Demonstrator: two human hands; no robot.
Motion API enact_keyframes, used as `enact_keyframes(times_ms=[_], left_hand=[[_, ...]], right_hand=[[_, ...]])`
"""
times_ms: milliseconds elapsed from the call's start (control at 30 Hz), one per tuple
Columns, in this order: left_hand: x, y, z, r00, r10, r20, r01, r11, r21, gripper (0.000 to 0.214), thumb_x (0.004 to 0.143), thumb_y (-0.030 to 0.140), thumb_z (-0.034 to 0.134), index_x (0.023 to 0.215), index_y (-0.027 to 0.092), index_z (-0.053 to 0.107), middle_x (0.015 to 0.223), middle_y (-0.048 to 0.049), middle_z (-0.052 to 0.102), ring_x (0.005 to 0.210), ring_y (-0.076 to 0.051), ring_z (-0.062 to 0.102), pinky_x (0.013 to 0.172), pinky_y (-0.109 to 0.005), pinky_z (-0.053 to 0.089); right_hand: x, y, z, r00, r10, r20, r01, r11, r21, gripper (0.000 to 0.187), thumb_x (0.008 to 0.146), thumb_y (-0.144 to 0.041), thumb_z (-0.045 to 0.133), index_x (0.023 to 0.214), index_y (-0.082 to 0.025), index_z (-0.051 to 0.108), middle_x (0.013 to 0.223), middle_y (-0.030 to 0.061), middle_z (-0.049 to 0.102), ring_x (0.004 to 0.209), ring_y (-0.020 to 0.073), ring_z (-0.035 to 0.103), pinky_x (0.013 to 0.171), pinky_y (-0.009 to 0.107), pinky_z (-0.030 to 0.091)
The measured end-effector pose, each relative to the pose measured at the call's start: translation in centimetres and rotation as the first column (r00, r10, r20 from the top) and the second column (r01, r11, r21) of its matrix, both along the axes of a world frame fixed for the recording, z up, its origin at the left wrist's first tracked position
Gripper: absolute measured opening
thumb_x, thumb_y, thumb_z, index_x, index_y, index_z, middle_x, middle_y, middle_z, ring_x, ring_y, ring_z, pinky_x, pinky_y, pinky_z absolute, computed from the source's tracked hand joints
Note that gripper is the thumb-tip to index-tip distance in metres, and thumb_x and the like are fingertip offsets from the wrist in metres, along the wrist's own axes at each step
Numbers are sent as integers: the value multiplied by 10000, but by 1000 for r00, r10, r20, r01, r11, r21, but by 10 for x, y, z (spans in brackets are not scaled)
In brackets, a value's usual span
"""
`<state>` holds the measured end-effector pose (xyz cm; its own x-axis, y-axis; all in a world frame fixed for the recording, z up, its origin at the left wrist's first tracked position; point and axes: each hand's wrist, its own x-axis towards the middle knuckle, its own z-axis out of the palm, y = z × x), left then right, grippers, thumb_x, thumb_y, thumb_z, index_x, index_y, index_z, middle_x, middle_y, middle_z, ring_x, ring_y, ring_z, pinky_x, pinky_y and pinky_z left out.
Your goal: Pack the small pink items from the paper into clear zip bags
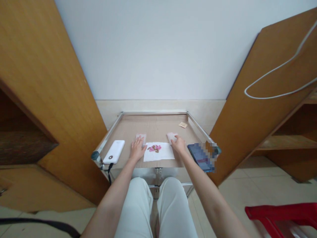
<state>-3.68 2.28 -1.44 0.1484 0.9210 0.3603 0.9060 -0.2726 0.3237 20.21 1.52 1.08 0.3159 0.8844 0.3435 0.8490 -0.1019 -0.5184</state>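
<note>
My left hand (pixel 137 148) lies palm down with its fingers spread, the fingertips on a pale pink-white square of tissue (pixel 140 138). My right hand (pixel 178 145) rests its fingertips on a similar pale square (pixel 172 137). Between my hands lies a white paper sheet (pixel 158 156), bearing a small heap of pink and brown pieces (pixel 155 148). Neither hand touches the heap. The pieces are too small to identify.
The surface is a cardboard-lined metal-framed tray (pixel 153 122). A white power bank (pixel 114 151) with a black cable lies on its left, a phone (pixel 200 157) on its right, and a small tan card (pixel 182 125) at the back. Wooden cabinet doors stand open on both sides.
</note>
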Motion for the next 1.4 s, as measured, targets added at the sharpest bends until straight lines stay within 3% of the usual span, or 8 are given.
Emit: enact_keyframes(times_ms=[267, 467, 600, 733, 867, 1000, 1100, 1400], left_hand=[[0, -1, 0, 999, 10, 31, -11, 1000, 18, 487, 764, 345, 390, 1221, 182, 351, 1314, -93, 345, 1215, -208, 284, 1017, -403, 146], [1, -2, 1, 997, -12, 78, 4, 995, 102, 498, 751, 353, 418, 1206, 158, 359, 1274, -108, 400, 1180, -221, 339, 1005, -424, 174], [-1, -4, 4, 985, -57, 160, 20, 974, 224, 438, 754, 313, 425, 1164, 162, 394, 1216, -107, 463, 1142, -218, 386, 993, -423, 201], [3, -14, 15, 949, -117, 294, 21, 950, 312, 322, 763, 255, 401, 1068, 173, 464, 1132, -102, 521, 1097, -208, 425, 934, -387, 295], [24, -26, 34, 798, -167, 579, 41, 974, 224, 291, 759, 278, 414, 1033, 190, 453, 1003, -87, 570, 961, -182, 516, 865, -354, 360], [45, -32, 52, 433, 55, 900, 145, 981, -130, 262, 744, 299, 426, 977, 182, 397, 701, -19, 590, 667, -145, 586, 659, -294, 444], [51, -37, 61, 259, 111, 959, 199, 966, -165, 158, 742, 282, 409, 870, 199, 369, 622, 15, 570, 591, -124, 577, 601, -261, 440], [47, -43, 61, 356, -88, 930, 186, 982, 21, 194, 606, 76, 463, 734, 194, 375, 680, 40, 502, 653, -85, 545, 648, -221, 413]], right_hand=[[4, 1, 2, 1000, -13, -25, 11, 998, -60, 296, 743, -212, 427, 946, -93, 607, 861, 173, 637, 830, 256, 583, 748, 332, 369], [12, 6, 10, 964, -1, -266, 102, 925, 366, 312, 762, -261, 401, 886, -92, 632, 922, 157, 620, 886, 220, 552, 801, 327, 369], [6, 1, 22, 855, 85, -511, 231, 821, 523, 378, 725, -391, 457, 850, -89, 646, 903, 141, 607, 878, 201, 530, 791, 328, 381], [-19, -19, 31, 641, 231, -732, 206, 867, 454, 438, 694, -456, 478, 883, -97, 641, 842, 105, 628, 796, 182, 549, 712, 302, 410], [-50, -38, 27, 415, 322, -851, 77, 920, 385, 399, 626, -411, 568, 909, -138, 633, 847, 72, 644, 712, 158, 564, 613, 269, 427], [-72, -49, 20, 281, 348, -894, 18, 930, 368, 357, 598, -365, 602, 871, -137, 629, 795, 70, 657, 678, 155, 576, 581, 259, 434], [-79, -53, 18, 221, 323, -920, 60, 937, 343, 323, 600, -349, 595, 839, -132, 605, 769, 70, 661, 647, 150, 583, 554, 252, 436], [-94, -63, 7, 217, 367, -904, -94, 930, 355, 186, 561, -294, 631, 648, -164, 530, 688, 26, 633, 680, 155, 587, 560, 239, 436]])
